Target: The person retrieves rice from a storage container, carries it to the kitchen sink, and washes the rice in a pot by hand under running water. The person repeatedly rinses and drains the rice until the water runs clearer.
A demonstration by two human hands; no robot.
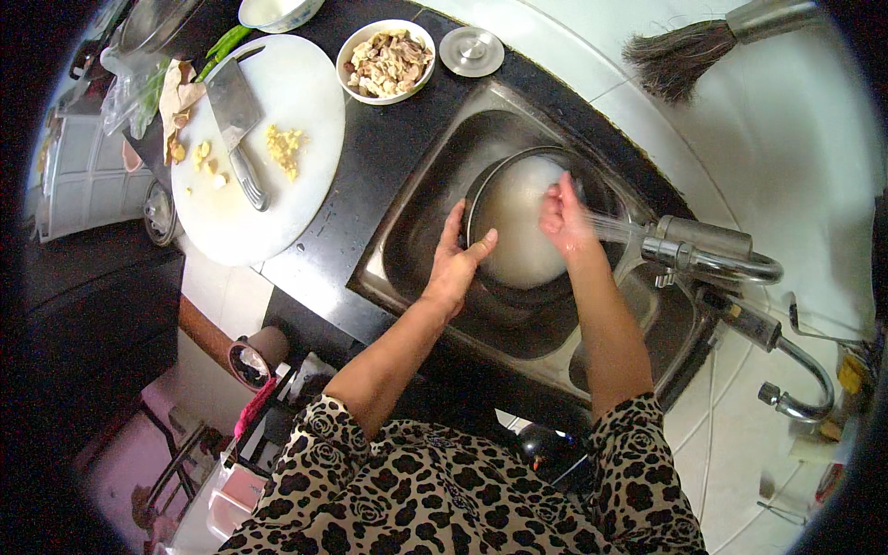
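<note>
A round metal pot (473, 208) with cloudy whitish water (517, 229) stands in the left basin of a stainless steel sink (409, 250). My left hand (458, 263) grips the pot's near left rim, thumb over the edge and fingers on the outer wall. Over the pot's right side is my right hand (565, 211), its fingers curled and slightly blurred; whether anything is inside them cannot be told. Water sprays from the chrome faucet (659, 243) onto this hand and wrist. What lies at the bottom of the pot is hidden by the cloudy water.
Left on the black counter (374, 159), a white cutting board (298, 222) bears a cleaver (236, 104), chopped yellowish pieces (284, 149) and peeled bits. Behind are a bowl of meat pieces (388, 62), a metal lid (472, 52) and green chilies (225, 45). A brush (680, 55) hangs upper right.
</note>
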